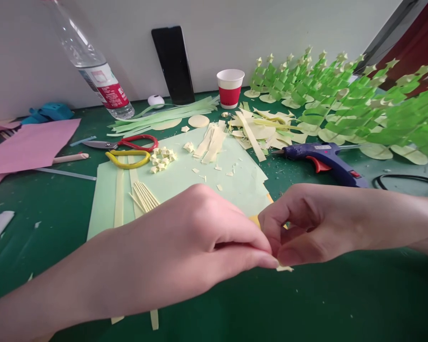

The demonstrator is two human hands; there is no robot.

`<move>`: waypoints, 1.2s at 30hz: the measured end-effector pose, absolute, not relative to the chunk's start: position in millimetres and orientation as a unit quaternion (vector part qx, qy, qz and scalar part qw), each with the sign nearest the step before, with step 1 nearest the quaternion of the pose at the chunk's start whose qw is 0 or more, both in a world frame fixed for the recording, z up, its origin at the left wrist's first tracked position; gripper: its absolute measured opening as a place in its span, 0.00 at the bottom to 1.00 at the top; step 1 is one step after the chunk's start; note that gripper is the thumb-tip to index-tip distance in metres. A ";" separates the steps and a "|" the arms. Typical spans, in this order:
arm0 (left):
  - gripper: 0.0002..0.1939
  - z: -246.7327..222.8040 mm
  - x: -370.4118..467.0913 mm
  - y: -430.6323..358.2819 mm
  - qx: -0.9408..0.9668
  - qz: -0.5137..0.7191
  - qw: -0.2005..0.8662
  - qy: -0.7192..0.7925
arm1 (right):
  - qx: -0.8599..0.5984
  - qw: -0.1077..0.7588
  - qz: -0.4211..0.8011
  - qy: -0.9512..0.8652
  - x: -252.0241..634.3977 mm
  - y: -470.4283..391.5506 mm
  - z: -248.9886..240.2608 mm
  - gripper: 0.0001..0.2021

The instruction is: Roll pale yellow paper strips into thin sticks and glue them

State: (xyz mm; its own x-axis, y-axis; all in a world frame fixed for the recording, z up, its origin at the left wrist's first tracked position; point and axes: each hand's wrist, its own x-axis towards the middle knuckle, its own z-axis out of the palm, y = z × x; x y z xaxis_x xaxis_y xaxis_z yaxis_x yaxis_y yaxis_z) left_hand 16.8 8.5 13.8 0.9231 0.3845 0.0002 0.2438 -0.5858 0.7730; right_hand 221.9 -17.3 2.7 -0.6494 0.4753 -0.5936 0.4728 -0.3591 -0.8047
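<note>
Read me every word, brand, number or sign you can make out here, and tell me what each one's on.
No text is sharp enough to quote.
Bottle: white print on the red part of its label, too blurred to read.
Paper cup: small dark marks low on the red band, too small to read.
Glue gun: pale sticker on top with tiny print, unreadable.
Phone: dark screen, no text visible.
</note>
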 end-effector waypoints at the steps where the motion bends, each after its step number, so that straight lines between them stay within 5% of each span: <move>1: 0.11 13.7 16.9 8.7 0.889 0.080 0.413 0.182 | -0.418 0.000 0.711 -0.566 221.6 -17.4 2.6 0.06; 36: 0.22 1.2 16.9 11.2 0.820 -0.022 0.496 0.285 | -0.486 0.009 0.661 -0.572 211.0 -24.4 2.2 0.04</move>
